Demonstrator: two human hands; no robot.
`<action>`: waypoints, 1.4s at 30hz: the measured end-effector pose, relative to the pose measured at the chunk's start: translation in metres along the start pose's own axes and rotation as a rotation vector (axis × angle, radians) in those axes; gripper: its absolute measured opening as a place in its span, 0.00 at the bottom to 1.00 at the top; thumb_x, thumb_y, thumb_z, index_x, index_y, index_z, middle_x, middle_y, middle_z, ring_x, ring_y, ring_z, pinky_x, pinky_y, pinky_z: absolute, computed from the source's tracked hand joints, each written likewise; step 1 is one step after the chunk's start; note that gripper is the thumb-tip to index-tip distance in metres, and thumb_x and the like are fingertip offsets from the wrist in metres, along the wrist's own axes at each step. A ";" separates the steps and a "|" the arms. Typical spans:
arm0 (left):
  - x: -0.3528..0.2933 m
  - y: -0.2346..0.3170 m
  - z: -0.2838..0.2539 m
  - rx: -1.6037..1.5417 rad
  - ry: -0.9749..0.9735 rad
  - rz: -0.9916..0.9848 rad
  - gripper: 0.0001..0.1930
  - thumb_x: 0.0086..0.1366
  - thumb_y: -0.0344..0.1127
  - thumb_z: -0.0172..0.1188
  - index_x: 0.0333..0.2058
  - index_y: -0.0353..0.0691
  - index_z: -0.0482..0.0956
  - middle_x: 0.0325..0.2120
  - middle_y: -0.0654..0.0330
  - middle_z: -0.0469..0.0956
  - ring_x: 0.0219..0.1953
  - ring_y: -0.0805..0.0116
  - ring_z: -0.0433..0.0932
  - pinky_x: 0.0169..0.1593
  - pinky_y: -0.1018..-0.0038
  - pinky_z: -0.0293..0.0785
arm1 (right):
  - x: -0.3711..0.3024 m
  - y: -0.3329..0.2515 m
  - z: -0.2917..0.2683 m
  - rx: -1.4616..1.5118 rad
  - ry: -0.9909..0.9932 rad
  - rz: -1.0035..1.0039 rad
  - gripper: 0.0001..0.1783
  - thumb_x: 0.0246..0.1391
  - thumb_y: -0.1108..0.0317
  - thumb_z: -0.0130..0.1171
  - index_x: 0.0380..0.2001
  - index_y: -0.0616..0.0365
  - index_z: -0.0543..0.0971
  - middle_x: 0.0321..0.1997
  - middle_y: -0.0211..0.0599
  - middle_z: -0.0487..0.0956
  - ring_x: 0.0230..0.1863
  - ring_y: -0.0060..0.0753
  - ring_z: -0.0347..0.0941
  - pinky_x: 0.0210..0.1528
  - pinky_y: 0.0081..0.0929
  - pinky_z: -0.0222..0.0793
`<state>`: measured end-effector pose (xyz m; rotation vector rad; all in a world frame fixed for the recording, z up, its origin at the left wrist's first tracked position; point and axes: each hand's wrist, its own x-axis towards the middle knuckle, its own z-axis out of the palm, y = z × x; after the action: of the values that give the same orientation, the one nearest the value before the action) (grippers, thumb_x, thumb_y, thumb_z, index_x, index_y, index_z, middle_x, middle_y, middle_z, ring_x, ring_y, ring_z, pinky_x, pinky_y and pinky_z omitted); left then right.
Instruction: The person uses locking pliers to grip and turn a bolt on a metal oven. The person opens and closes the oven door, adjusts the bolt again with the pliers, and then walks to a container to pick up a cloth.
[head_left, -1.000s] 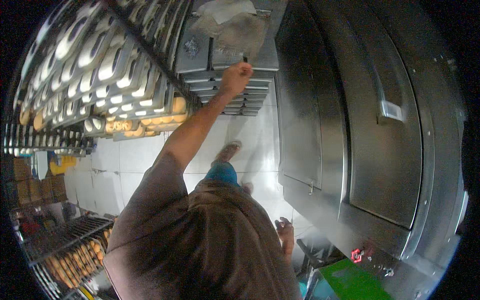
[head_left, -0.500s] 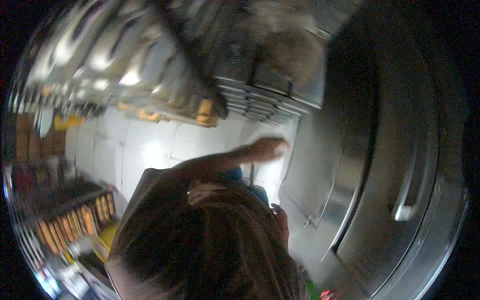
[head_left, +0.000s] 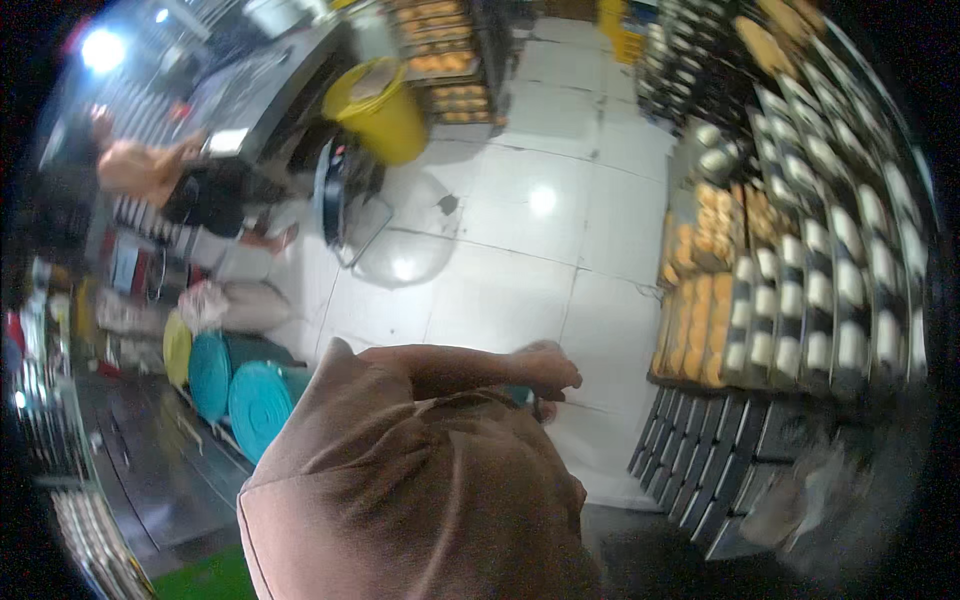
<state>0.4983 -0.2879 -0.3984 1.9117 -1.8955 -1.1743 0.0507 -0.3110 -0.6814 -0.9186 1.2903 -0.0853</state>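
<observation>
My left hand (head_left: 545,370) reaches across in front of my brown shirt (head_left: 420,480), over the white tiled floor (head_left: 500,290). Its fingers look loosely bent and apart, and I see nothing in them. The hand touches no object that I can make out. Only a sliver of skin shows at the right edge of the shirt, perhaps part of my right hand (head_left: 580,490); its fingers are hidden. Right of my hands stand trays of browned bread rolls (head_left: 695,325) beside long trays of pale dough pieces (head_left: 790,310).
A yellow bucket (head_left: 400,125) stands ahead left, near a dark round-rimmed object (head_left: 330,195). Teal lidded bins (head_left: 262,410) and a sack (head_left: 240,303) are at left. Another person (head_left: 145,170) is at a metal table (head_left: 270,90). A slatted dark rack (head_left: 690,455) stands at right.
My view has swung left, away from the metal doors and shelving, onto the tiled aisle. My left arm still crosses my front; my right hand has mostly gone behind the shirt.
</observation>
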 end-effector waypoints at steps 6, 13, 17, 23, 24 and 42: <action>-0.118 -0.067 0.052 -0.226 0.107 -0.165 0.26 0.61 0.44 0.66 0.56 0.39 0.77 0.49 0.48 0.80 0.54 0.46 0.78 0.56 0.56 0.74 | -0.041 -0.155 0.108 -0.449 -0.093 -0.061 0.18 0.63 0.60 0.61 0.47 0.64 0.78 0.33 0.44 0.81 0.19 0.29 0.75 0.18 0.27 0.71; -0.246 -0.157 0.002 -0.361 0.250 -0.423 0.26 0.61 0.42 0.66 0.57 0.38 0.77 0.51 0.48 0.80 0.54 0.48 0.78 0.58 0.59 0.73 | -0.013 -0.182 0.226 -0.808 -0.294 -0.195 0.17 0.62 0.60 0.59 0.44 0.64 0.80 0.32 0.40 0.81 0.23 0.28 0.78 0.21 0.25 0.72; -0.306 -0.227 -0.031 -0.352 0.339 -0.469 0.25 0.61 0.40 0.64 0.56 0.37 0.77 0.51 0.47 0.80 0.53 0.49 0.79 0.57 0.59 0.74 | -0.023 -0.240 0.374 -0.888 -0.314 -0.135 0.18 0.62 0.60 0.59 0.46 0.64 0.80 0.33 0.39 0.82 0.25 0.28 0.79 0.24 0.24 0.72; -0.342 -0.284 -0.115 -0.561 0.284 -0.638 0.19 0.62 0.39 0.63 0.49 0.34 0.82 0.51 0.45 0.79 0.47 0.46 0.82 0.53 0.55 0.76 | 0.026 -0.288 0.500 -0.940 -0.416 -0.123 0.17 0.64 0.62 0.57 0.47 0.64 0.81 0.34 0.37 0.84 0.25 0.25 0.78 0.25 0.24 0.73; -0.346 -0.296 -0.121 -0.577 0.346 -0.617 0.18 0.63 0.40 0.62 0.48 0.33 0.82 0.51 0.44 0.80 0.46 0.45 0.82 0.52 0.54 0.77 | 0.040 -0.296 0.518 -0.949 -0.427 -0.117 0.17 0.64 0.62 0.57 0.47 0.64 0.81 0.34 0.37 0.84 0.25 0.25 0.78 0.25 0.24 0.74; -0.397 -0.616 -0.263 -0.520 0.946 -0.785 0.35 0.58 0.43 0.68 0.62 0.36 0.69 0.55 0.40 0.74 0.57 0.42 0.74 0.59 0.55 0.72 | 0.264 -0.538 0.878 -1.266 -0.554 -0.603 0.21 0.61 0.52 0.62 0.48 0.57 0.83 0.39 0.38 0.85 0.32 0.30 0.82 0.40 0.29 0.78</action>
<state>1.1861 0.0700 -0.4674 2.2856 -0.3272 -0.5649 1.1074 -0.3353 -0.5634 -2.1970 0.3906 0.5468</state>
